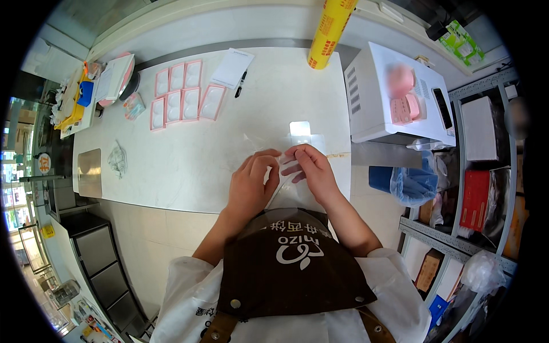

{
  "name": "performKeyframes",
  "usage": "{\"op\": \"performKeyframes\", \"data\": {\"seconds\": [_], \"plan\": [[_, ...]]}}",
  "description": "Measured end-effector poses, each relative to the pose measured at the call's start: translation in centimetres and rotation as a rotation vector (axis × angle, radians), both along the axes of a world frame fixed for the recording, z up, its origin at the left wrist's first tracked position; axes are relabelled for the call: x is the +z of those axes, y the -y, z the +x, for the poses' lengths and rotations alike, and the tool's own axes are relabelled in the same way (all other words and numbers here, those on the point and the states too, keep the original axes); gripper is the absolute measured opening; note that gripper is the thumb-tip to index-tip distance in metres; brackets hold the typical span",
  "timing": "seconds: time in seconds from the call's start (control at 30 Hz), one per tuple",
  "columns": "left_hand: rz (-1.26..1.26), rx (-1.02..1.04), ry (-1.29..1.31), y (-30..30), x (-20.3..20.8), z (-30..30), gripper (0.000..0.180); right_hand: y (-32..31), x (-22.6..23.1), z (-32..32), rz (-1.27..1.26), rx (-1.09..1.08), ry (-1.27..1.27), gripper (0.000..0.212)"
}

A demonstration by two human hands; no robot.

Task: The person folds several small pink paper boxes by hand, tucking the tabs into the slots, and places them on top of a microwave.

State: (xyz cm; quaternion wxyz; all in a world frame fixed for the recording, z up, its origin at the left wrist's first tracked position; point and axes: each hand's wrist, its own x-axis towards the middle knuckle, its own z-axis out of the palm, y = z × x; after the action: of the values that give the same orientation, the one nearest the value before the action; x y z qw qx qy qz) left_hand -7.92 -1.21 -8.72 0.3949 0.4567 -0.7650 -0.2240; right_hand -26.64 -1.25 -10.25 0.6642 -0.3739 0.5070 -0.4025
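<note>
Near the table's front edge, my left hand (pixel 253 177) and my right hand (pixel 311 167) almost meet at the fingertips. Thin clear plastic (pixel 279 193) runs between and below them, close to the apron, and its full shape is hard to make out. My left fingers are curled, thumb bent toward the index finger, pinching the plastic. On the right, thumb and index finger close on its upper part while the other fingers lie partly stretched. Just beyond my right hand lies a folded, see-through plastic piece (pixel 299 130) with a bright, shiny flap.
Several pink-edged trays (pixel 183 97) lie on the white table (pixel 189 166), beside paper (pixel 233 66) and a black pen (pixel 241 84). A yellow film roll (pixel 329 37) stands at the back. Right of it is a white appliance (pixel 372 91); crumpled plastic (pixel 117 159) lies left.
</note>
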Motion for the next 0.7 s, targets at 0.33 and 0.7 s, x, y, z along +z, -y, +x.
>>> {"op": "performKeyframes", "data": {"seconds": [0.33, 0.7], "plan": [[0.473, 0.183, -0.145, -0.8, -0.3, 2.6, 0.024, 1.5, -2.1, -3.6, -0.067, -0.323, -0.028, 0.023], [0.446, 0.065, 0.051, -2.1, -6.2, 5.5, 0.010, 2.1, -1.2, -5.3, -0.204, -0.500, -0.090, 0.025]]}}
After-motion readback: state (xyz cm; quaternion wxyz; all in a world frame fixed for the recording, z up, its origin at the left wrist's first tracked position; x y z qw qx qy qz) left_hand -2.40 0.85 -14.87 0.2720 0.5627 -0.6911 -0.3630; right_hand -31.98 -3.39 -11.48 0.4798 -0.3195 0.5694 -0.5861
